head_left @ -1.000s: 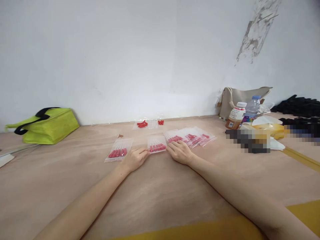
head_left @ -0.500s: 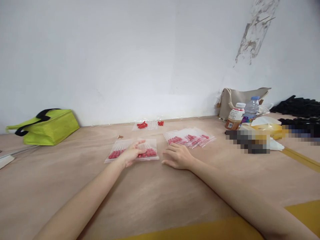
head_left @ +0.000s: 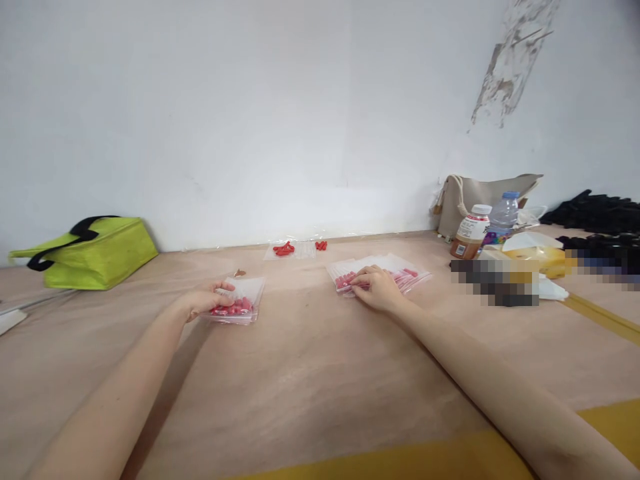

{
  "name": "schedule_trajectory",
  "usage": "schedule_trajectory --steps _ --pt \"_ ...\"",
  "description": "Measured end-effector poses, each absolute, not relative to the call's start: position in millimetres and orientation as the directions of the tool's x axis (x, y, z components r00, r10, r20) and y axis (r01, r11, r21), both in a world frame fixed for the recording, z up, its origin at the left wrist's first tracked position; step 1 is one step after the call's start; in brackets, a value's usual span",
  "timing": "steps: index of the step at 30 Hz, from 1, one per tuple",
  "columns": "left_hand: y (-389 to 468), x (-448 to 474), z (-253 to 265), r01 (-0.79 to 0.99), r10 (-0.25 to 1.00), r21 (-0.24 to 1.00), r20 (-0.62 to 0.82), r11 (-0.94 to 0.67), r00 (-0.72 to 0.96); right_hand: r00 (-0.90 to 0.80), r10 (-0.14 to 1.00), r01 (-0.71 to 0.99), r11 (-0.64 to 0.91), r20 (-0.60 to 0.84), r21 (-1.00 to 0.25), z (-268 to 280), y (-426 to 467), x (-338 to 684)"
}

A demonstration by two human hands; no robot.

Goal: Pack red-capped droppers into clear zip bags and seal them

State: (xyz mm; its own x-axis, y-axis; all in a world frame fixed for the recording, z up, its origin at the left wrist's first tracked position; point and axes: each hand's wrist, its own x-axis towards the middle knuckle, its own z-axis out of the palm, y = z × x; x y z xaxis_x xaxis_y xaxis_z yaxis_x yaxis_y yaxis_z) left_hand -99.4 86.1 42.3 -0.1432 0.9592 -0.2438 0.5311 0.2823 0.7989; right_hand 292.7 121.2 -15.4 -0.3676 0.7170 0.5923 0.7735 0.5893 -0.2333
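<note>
My left hand (head_left: 207,299) grips a stack of clear zip bags (head_left: 250,293) with red pieces inside, at the left of the table. Its thumb lies across the top of them. To the right, several more zip bags with red pieces (head_left: 411,273) are fanned out in an overlapping pile. My right hand (head_left: 377,288) rests on this pile with its fingers stretched over the bags and hides part of them. What lies beneath its fingertips is hidden.
Near the wall lie loose red pieces (head_left: 284,249) on clear plastic. A lime-green bag (head_left: 103,253) stands far left. Bottles (head_left: 470,233), a beige bag (head_left: 480,193) and black items (head_left: 600,213) crowd the right. A small brown scrap (head_left: 240,273) lies behind the left bags.
The left hand has moved left, and the bags there now sit together in one stack under it. My right hand has moved forward and right from the bare tabletop onto the fanned bags.
</note>
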Motion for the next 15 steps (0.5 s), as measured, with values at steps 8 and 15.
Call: schedule_trajectory --steps 8,15 --pt "85.4 -45.0 34.6 0.928 0.865 0.248 0.484 -0.278 0.130 -0.425 0.636 0.649 0.710 0.643 -0.273 -20.8 114.6 264.8" --pt "69.6 30.0 -12.2 0.696 0.609 0.097 0.577 -0.712 0.544 -0.531 0.512 0.449 0.845 0.675 -0.288 -29.8 100.7 225.8"
